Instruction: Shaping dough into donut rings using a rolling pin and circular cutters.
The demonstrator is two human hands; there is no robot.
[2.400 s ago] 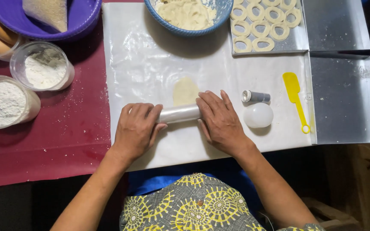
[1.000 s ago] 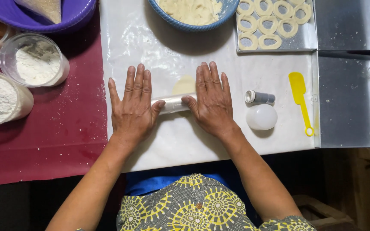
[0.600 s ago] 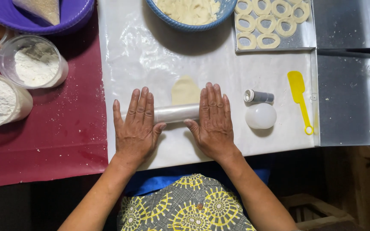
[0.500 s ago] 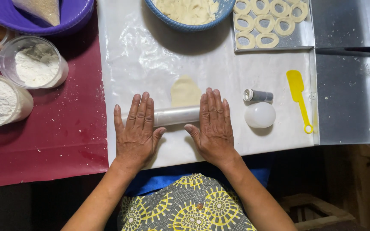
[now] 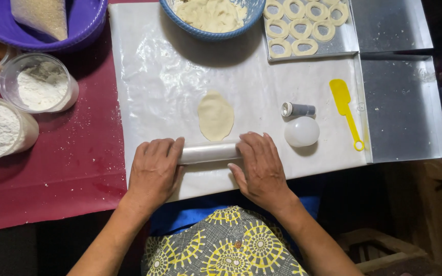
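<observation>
Fingers (image 5: 166,149) of the left hand (image 5: 154,171) curl loosely over one end of a short, clear-wrapped cylindrical rolling pin (image 5: 208,152), while the right hand (image 5: 262,166) lies over the other end with its fingers bent down onto it — both hands press on the pin rather than closing around it. The pin lies crosswise on a white plastic-covered work sheet (image 5: 180,76), near the sheet's front edge, with the bottom edge of a flattened oval of pale dough (image 5: 216,116) just touching or just beside it; the dough stretches away from the person toward the middle of the sheet. To the right of the dough sit a small silver cylinder (image 5: 297,109) lying on its side and a white round dome-shaped object (image 5: 302,131), close together, and beyond them a yellow plastic spatula (image 5: 346,110) at the sheet's right edge. At the far side — a blue-rimmed bowl of pale dough (image 5: 211,15) and a metal tray (image 5: 344,47) holding ring-shaped dough pieces (image 5: 303,25). On the dark red tablecloth (image 5: 78,168) at left stand two clear round containers of white flour (image 5: 19,107) and a purple basin (image 5: 85,23).
</observation>
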